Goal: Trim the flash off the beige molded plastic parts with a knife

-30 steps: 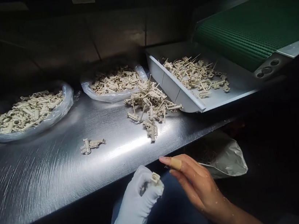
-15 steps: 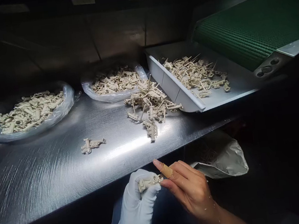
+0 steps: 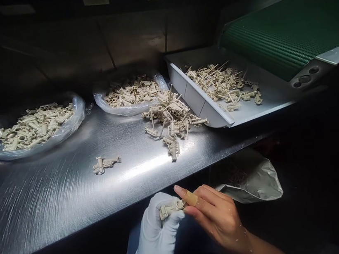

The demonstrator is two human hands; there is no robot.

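Observation:
My left hand (image 3: pixel 154 233), in a white glove, is closed around a beige moulded plastic part (image 3: pixel 170 209) just in front of the table's front edge. The part lies between thumb and fingers, its ring-shaped opening toward the right. My right hand (image 3: pixel 220 216) is bare, with tan tape around the index finger. Its thumb and index finger pinch the part's right end; the exact grip point is partly hidden. Small pale flecks cling to the right wrist. On the metal table (image 3: pixel 72 198), beyond the hands, lie a few loose beige parts (image 3: pixel 105 163).
Two clear plastic bags (image 3: pixel 76 118) (image 3: pixel 120 108) hold heaped beige parts. A pile of parts with sprues (image 3: pixel 171 118) lies beside a light grey tray (image 3: pixel 200 98) containing more. A green conveyor belt (image 3: pixel 284 28) ends above the tray. An open silvery bag (image 3: pixel 260 177) sits below the table edge.
The plastic part has tilted slightly, its right end rising relative to its left. My right index fingertip has dipped a little. The whole view has shifted very slightly; the piles are unchanged.

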